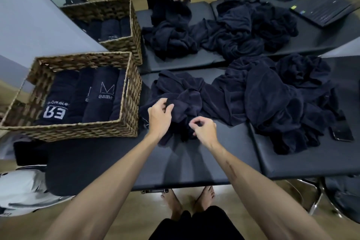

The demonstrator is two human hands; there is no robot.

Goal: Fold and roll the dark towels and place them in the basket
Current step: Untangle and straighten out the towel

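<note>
Both hands work a crumpled towel [181, 107] near the table's [175, 163] front edge: left hand [159, 116] grips a fold, right hand [204, 129] pinches its hem. The basket [81, 130] of rolled towels [101, 99] sits at the left edge; more towels [272, 99] are heaped toward the right.

The second person across the black padded worktop [194, 161] is cut off above the forearms. The black open laptop [323, 8] runs past the right edge. White lettering on the rolled dark towels [101, 97] in the near woven wicker basket [78, 132] is only partly legible.
</note>
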